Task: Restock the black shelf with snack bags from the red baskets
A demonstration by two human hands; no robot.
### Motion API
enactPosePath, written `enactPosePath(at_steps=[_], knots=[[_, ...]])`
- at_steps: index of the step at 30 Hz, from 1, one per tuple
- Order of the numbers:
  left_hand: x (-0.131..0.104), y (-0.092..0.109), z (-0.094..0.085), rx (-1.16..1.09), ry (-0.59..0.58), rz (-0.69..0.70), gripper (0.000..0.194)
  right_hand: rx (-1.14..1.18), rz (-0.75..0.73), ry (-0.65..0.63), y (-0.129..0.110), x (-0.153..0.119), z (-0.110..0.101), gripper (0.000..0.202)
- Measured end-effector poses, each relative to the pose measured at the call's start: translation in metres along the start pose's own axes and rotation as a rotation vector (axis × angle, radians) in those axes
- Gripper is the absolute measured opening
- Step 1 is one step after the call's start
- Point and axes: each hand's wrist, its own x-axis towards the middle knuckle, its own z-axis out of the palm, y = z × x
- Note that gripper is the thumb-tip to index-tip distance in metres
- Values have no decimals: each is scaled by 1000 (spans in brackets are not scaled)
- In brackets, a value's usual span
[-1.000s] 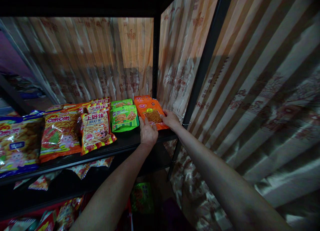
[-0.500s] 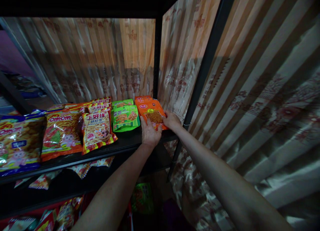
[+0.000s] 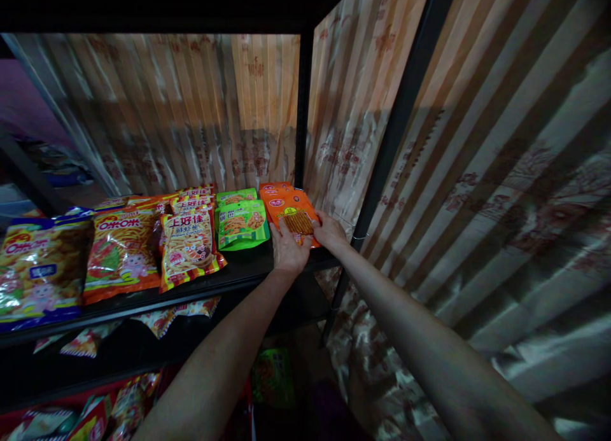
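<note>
An orange snack packet [image 3: 293, 207] stands leaning at the right end of the upper shelf, in front of another orange packet [image 3: 274, 187]. Fingers of my left hand [image 3: 290, 249] lie along its lower left edge, the thumb near its bottom. My right hand [image 3: 329, 232] pinches its lower right edge, so the packet is held between both hands. Just left of it are green snack pouches [image 3: 242, 225]. Farther left, red-and-yellow prawn snack bags [image 3: 189, 245] stand in a row. My palms hide the packet's lower corners.
Orange snack bags [image 3: 121, 253] and blue-edged bags [image 3: 42, 269] fill the left of the black shelf [image 3: 248, 270]. A shelf post [image 3: 398, 116] rises close to my right arm, with a pleated curtain [image 3: 477, 193] behind. Below are a red crate [image 3: 42, 403] of snacks and a green packet [image 3: 273, 377].
The view has shifted slightly, so the shelf items appear a little farther right. Both hands stay on the orange packet, with hardly any movement.
</note>
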Motion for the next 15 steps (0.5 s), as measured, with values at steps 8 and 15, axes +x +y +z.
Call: enactPosePath(at_steps=[8, 15], knots=[[11, 13, 2, -6, 103, -115, 71, -36, 8, -21, 2, 5, -4, 40], [17, 19, 2, -68, 164, -206, 67, -59, 14, -38, -2, 9, -8, 39]])
